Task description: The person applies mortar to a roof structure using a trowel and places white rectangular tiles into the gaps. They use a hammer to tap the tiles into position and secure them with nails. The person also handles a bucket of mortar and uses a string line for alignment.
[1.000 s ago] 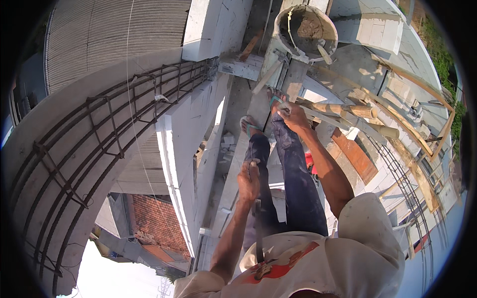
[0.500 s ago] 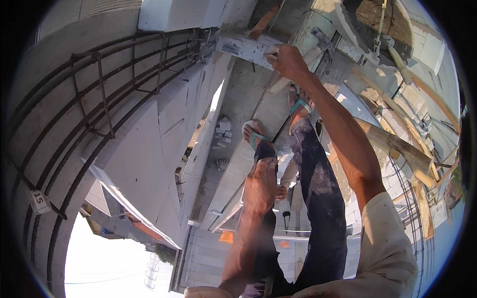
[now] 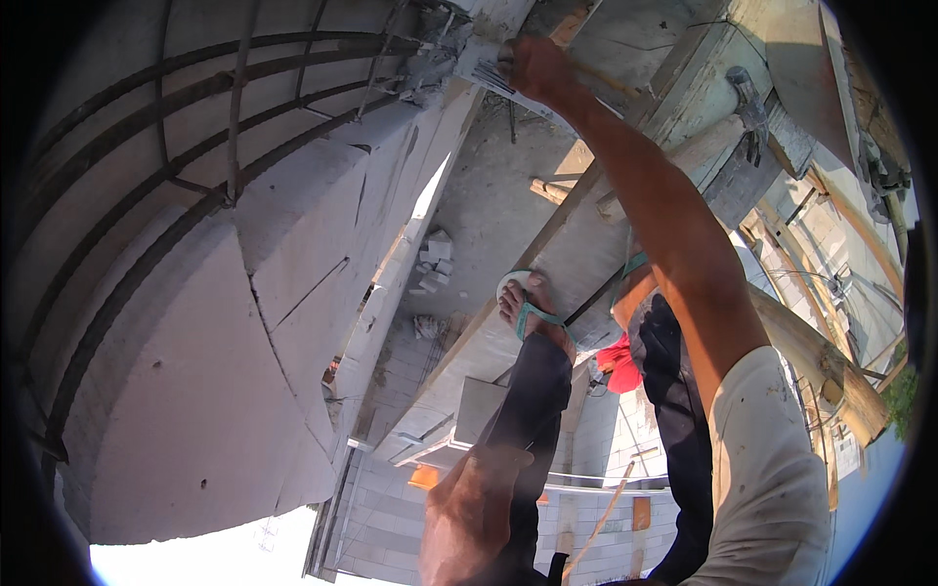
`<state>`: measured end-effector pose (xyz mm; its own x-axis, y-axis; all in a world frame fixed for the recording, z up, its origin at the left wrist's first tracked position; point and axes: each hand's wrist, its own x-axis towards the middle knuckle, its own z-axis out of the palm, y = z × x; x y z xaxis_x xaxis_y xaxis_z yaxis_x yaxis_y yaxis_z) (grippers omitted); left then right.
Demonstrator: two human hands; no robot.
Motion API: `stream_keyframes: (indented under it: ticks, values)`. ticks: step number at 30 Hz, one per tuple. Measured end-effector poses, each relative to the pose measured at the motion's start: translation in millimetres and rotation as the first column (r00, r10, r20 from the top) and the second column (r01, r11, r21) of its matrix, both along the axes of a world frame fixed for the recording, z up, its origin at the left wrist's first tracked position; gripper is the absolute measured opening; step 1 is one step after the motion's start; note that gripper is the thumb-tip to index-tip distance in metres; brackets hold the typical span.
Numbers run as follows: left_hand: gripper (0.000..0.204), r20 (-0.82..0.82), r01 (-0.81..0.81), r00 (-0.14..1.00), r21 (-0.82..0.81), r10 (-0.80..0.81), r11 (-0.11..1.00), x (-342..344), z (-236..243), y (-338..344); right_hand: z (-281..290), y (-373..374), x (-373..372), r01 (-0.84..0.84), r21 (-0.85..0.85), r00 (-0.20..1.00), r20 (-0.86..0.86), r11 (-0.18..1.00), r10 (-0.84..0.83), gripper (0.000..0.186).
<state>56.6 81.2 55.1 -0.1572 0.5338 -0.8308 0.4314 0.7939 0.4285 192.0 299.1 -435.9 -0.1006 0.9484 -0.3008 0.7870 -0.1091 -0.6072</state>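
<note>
My right hand reaches far forward, its fingers closed at the end of a pale, paint-smeared board beside the rebar ends. Something small may be pinched in those fingers; I cannot make it out. My left hand is low in the view, over my left trouser leg, with its fingers mostly hidden and blurred. A claw hammer lies on the timber to the right of my right forearm, with nobody's hand on it.
Rebar runs along the left above a white block wall. My sandalled foot stands on a narrow plank high above a lower level. Broken white pieces lie below. A round log juts out at right. Something red shows between my legs.
My view has shifted forward and closer to the board and rebar. My right hand has moved up and slightly left along the board. The left hand has drawn back down toward me.
</note>
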Motion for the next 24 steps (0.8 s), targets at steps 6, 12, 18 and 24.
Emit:
stream_keyframes:
  ticks: [6, 12, 18, 24]
  values:
    - [0.017, -0.022, -0.052, 0.998, -0.069, 0.051, 0.996, -2, 5, 12, -13, 0, -2, -0.036, 0.054, 0.999, 0.016, 0.998, 0.035, 0.022]
    - [0.015, -0.055, 0.107, 0.992, -0.109, -0.113, 0.988, 1, 3, 24, -28, 1, 3, -0.101, 0.086, 0.995, 0.006, 0.991, 0.101, 0.027]
    - [0.015, -0.032, 0.276, 0.959, -0.103, -0.280, 0.956, 12, 5, 20, 14, -4, 38, 0.074, -0.066, 0.973, -0.216, 0.995, -0.086, 0.030]
    - [0.023, -0.010, 0.374, 0.927, 0.009, -0.374, 0.927, 22, -21, -7, 175, -55, 97, 0.343, -0.630, 0.398, -0.575, 0.697, -0.715, 0.033]
